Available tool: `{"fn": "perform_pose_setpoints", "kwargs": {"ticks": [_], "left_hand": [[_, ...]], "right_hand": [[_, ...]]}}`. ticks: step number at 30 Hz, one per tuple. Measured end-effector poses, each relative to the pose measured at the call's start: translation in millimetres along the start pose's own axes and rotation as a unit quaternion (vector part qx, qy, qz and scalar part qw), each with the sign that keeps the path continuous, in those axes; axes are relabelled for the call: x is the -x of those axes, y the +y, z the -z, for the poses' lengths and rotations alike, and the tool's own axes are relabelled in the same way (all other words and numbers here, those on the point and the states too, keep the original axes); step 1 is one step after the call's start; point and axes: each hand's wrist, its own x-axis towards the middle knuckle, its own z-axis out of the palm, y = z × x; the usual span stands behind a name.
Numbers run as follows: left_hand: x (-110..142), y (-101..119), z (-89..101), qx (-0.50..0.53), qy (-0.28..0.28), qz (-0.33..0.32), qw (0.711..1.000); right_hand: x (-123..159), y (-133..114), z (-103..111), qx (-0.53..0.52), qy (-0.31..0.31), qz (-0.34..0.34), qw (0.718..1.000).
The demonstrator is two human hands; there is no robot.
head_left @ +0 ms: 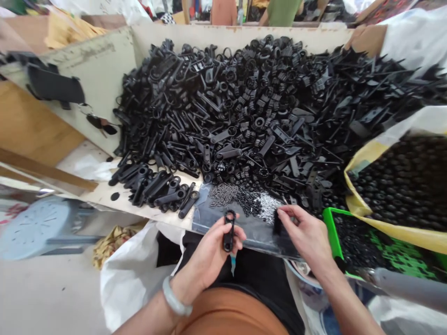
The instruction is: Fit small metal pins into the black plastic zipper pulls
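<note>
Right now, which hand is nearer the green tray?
Right. The right hand is just left of the green tray in the picture; the left hand, holding a black ringed part, is farther left, past the right hand.

The dark piece (277,223) at the right hand (310,232) is indistinct, the yellow-rimmed sack (398,230) cropped at right.
</note>
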Motion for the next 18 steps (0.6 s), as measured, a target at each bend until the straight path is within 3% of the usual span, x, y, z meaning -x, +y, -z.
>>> {"fn": "perform_pose_setpoints", "kwargs": {"ticks": [4,7,11,14,18], "left_hand": [[1.4,4.4,4.4,0.058,-0.001,0.015,0.998],[2.7,3.6,-1.8,0.050,0.004,-0.001,0.999],[6.3,2.8,-16.7,0.061,-0.003,-0.005,0.998],[7.6,8.2,-20.6,0.086,0.021,-0.034,0.995],[7.1,17.5,-14.5,0.053,0.058,-0.114,0.990]], "right_hand": [[12.8,-4.3,11.0,-0.101,0.024,-0.008,0.995],[29.4,-25.7,13.8,-0.158,0.058,0.013,0.986],[50.3,-58.8,-8.5,-0.272,0.035,0.072,0.959],[58.0,-68.6,-31.9,-0.333,0.005,0.100,0.938],[58.0,-62.7,-43.7,-0.275,-0.014,0.172,0.946]]}}
